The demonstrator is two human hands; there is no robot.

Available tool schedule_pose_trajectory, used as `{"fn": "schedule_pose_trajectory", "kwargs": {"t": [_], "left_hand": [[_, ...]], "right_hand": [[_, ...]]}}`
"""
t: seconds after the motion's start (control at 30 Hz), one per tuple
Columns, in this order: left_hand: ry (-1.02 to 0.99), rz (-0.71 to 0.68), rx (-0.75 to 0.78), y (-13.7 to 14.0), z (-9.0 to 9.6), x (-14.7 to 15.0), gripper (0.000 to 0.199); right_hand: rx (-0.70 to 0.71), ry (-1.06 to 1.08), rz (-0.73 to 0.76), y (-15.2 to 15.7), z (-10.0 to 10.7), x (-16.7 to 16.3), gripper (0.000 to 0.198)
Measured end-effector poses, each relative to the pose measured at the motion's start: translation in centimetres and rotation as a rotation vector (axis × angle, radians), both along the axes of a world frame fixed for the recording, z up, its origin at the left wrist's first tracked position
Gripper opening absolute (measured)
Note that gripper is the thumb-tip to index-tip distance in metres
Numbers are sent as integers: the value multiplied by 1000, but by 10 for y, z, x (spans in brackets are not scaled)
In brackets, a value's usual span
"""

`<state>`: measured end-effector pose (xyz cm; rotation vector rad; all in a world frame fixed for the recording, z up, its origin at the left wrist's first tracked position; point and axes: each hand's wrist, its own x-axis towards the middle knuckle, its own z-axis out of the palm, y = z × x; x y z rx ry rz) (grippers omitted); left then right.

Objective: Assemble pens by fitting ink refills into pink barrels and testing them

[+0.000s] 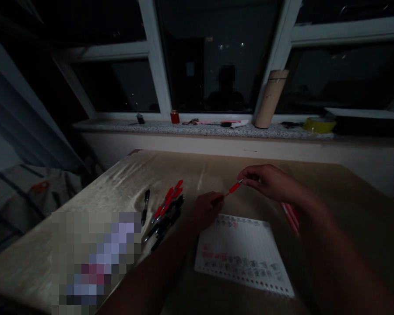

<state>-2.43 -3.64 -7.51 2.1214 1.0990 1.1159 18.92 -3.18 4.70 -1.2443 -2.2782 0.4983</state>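
Observation:
A red pen (234,187) is held at a slant between my two hands, above the far edge of a lined notebook page (239,245). My left hand (209,206) is closed around its lower left end. With a finger pinch, my right hand (264,180) grips its silvery tip end. Rows of black and red scribbles cover parts of the page, which has punched holes along its near edge. Left of my left hand lie several red pens (167,201) and several black pens (166,223). More red pens (290,217) lie partly hidden by my right forearm.
One black pen (145,206) lies apart, near a pixelated patch on the table (118,179). On the windowsill (157,127) stand a small red jar (174,117), a tall tan cylinder (272,99) and a yellow tape roll (319,125). A curtain hangs at left.

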Motion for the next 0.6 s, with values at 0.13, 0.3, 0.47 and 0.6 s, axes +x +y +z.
{"fn": "schedule_pose_trajectory", "kwargs": {"t": [0.13, 0.3, 0.47, 0.6], "left_hand": [[-9, 7, -23, 1, 0, 0, 24], [31, -13, 2, 1, 0, 0, 26], [79, -8, 37, 1, 1, 0, 28], [96, -6, 53, -1, 3, 1, 28]], "right_hand": [[3, -26, 10, 0, 0, 0, 14], [-26, -106, -4, -3, 5, -1, 19], [16, -239, -43, -2, 5, -3, 27], [70, -315, -84, 0, -1, -9, 37]]}}
